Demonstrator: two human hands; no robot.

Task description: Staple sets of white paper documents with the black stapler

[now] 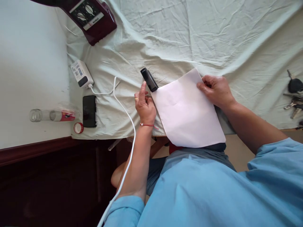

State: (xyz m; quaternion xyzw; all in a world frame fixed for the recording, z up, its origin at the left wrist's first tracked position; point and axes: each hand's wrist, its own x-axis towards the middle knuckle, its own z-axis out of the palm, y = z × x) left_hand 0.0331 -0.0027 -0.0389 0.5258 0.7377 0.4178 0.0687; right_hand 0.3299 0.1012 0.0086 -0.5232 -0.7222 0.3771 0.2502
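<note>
A white sheet of paper [187,110] lies slanted over the front edge of the table, its lower end hanging near my lap. My right hand [217,91] pinches its upper right edge between thumb and fingers. At the paper's upper left corner sits a small black stapler [149,80]; the corner meets its near end, but I cannot tell whether it is inside the jaws. My left hand [145,107] is just below the stapler, index finger stretched out beside it, the other fingers loosely bent. It does not grip the stapler.
A pale wrinkled cloth [165,37] covers the table. On the left are a dark red appliance [99,25], a white power adapter [81,74] with a white cable [131,123], a black phone [89,111], a clear bottle [54,115] and a roll of tape [78,127]. Keys [295,102] lie far right.
</note>
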